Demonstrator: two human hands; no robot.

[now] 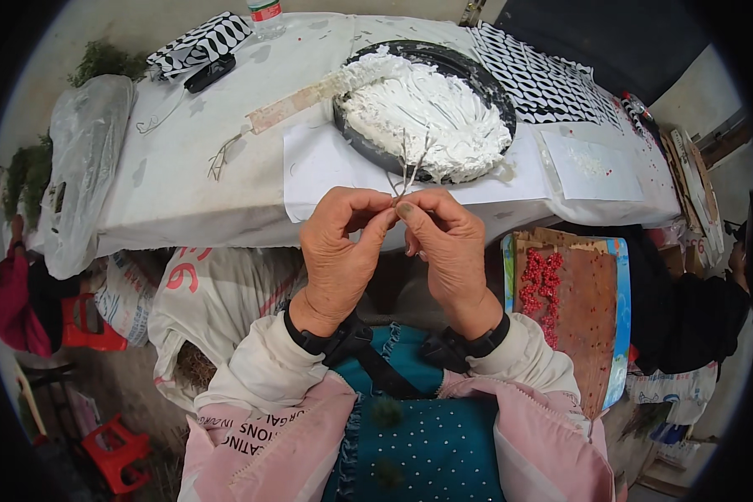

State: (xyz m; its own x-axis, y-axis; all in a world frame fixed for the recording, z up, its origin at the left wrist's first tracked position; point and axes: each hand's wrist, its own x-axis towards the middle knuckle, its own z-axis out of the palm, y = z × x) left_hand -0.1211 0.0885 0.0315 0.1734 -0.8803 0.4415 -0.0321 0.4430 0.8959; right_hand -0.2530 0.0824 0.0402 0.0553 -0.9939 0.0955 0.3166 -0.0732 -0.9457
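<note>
Left hand (340, 251), right hand (448, 247) | our fingers (378, 226) pinch a forked twig (406, 179) near its base | beyond us: white paste (431, 109) in a black pan (495, 82)

The twig (405, 179) you held looked woody and matt; before you, rough-ridged white paste (431, 109) filled a glossy black dish (484, 75), near smooth paper (305, 180), a creased, shiny clear plastic bag (88, 142) and glossy red beads (539, 287).

black capitals (255, 431) on pink-and-white left sleeve (309, 422); red numerals (184, 269) on white sack (238, 289); red label (266, 12) on clear bottle (268, 28)
</note>
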